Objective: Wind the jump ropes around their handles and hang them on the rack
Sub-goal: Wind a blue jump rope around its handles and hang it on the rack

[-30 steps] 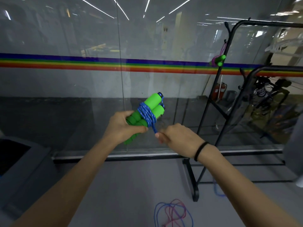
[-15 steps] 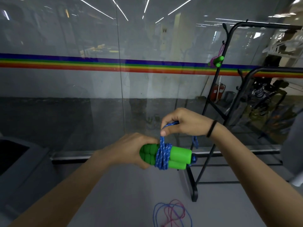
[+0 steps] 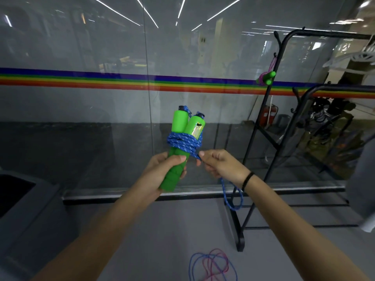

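The two green handles (image 3: 183,136) of the jump rope stand side by side, nearly upright and tilted a little to the right, in front of the glass wall (image 3: 101,118) at about chest height. Blue rope (image 3: 183,141) is wound in several turns around their middle, binding them together, and black end caps show at the top of each handle. Your left hand (image 3: 162,173) is wrapped around the lower part of the pair, grip closed on the handles, thumb lying across the front just below the coils. Your right hand (image 3: 220,166) sits just to the right of the handles, grip pinched closed on the free strand of blue rope where it leaves the coils; the strand runs taut from the winding to your fingertips. Below that hand the slack hangs in a short loop (image 3: 233,196) beside your wrist, which wears a black band (image 3: 247,180).

On the floor (image 3: 162,240) near the bottom edge lies another rope (image 3: 212,264), a loose tangle of blue and pink loops. To your right stands the black metal rack (image 3: 263,126), and a wound rope with green handles (image 3: 266,78) and a pinkish cord already hangs from one of its upper hooks. A rainbow stripe (image 3: 101,79) runs across the glass behind everything.
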Available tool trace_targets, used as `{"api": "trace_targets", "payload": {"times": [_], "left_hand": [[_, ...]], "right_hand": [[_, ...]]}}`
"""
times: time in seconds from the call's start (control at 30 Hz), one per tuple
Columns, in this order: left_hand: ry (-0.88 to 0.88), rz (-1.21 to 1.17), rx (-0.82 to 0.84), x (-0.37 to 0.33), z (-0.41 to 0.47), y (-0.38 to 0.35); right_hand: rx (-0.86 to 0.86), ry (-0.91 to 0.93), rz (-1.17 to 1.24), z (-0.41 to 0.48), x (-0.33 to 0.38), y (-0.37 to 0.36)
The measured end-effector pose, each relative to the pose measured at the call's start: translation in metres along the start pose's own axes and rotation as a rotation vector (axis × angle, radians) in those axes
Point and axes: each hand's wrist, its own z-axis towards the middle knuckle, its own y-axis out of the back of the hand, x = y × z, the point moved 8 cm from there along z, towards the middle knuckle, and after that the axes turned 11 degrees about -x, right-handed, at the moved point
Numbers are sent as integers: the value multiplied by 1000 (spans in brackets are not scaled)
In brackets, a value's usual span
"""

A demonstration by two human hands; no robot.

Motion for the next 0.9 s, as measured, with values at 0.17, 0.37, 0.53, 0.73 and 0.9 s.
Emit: {"api": "trace_targets", "payload": {"times": [0.17,0.37,0.53,0.73,0.9], "left_hand": [[33,309,-199,6,10,20],[-225,858,-221,-5,21,27],[-376,1281,-35,1,16,7],[-476,1448,502,24,-13,-40],[-434,1020,645,14,-25,-44]], "right_hand": [[-57,202,-590,-10,19,8],[114,217,-997,-35,36,-4],[183,383,-1147,-44,66,-16],[315,375,-803,-18,71,-7],[311,126,-256,-8,44,7]]}}
